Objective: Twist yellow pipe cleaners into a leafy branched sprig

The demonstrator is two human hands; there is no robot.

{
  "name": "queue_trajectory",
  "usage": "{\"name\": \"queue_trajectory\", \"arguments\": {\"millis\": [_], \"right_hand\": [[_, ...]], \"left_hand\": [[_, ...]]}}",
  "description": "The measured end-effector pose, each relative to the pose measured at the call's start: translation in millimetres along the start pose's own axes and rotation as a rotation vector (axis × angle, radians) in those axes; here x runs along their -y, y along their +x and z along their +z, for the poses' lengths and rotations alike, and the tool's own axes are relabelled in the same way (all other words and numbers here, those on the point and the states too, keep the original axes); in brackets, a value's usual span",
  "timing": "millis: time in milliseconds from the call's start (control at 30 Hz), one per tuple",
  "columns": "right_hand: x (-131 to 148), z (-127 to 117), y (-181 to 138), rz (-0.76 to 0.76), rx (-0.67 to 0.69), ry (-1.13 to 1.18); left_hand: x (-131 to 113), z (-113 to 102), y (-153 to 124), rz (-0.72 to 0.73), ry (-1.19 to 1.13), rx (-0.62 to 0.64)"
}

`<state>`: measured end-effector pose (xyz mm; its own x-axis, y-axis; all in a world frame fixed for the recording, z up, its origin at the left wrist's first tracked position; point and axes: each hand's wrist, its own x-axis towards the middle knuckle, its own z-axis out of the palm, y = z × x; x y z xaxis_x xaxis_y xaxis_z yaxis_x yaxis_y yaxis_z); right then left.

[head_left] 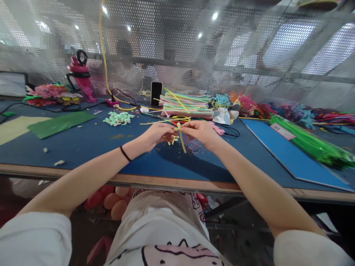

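Above the middle of the blue table, my left hand and my right hand meet at a yellow pipe cleaner. Fingertips of both hands pinch its upper end, which is bent into small loops, while a straight tail hangs down. Small yellow twisted pieces lie just below my left fingers, partly hidden by them. Directly behind my hands are yellow and red strands and a pink tool, mostly covered by my right hand.
A stack of pastel pipe cleaners lies at the back, beside an upright phone. Left are mint-green pieces, green sheets and a pink bottle. Right are a blue board and a green packaged bundle.
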<state>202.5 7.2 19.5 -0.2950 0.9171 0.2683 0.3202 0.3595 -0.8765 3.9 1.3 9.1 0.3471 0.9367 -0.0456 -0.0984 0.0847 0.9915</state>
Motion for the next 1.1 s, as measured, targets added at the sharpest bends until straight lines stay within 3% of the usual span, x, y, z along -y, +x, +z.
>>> {"name": "queue_trajectory", "arguments": {"millis": [467,533,667,833,1100], "right_hand": [[7,1,-7,0.035,0.061,-0.189],[7,2,-8,0.1,0.108,-0.104],[7,3,-6,0.296,0.237,0.287],[10,3,-3,0.472,0.307,0.583],[7,-3,-1,0.465,0.266,0.684]], "left_hand": [[15,-2,5,0.205,0.23,-0.032],[14,-2,4,0.219,0.252,-0.027],[10,-2,1,0.271,0.298,-0.01],[10,-4,3,0.336,0.354,-0.056],[9,-4,1,0.351,0.364,-0.106]]}}
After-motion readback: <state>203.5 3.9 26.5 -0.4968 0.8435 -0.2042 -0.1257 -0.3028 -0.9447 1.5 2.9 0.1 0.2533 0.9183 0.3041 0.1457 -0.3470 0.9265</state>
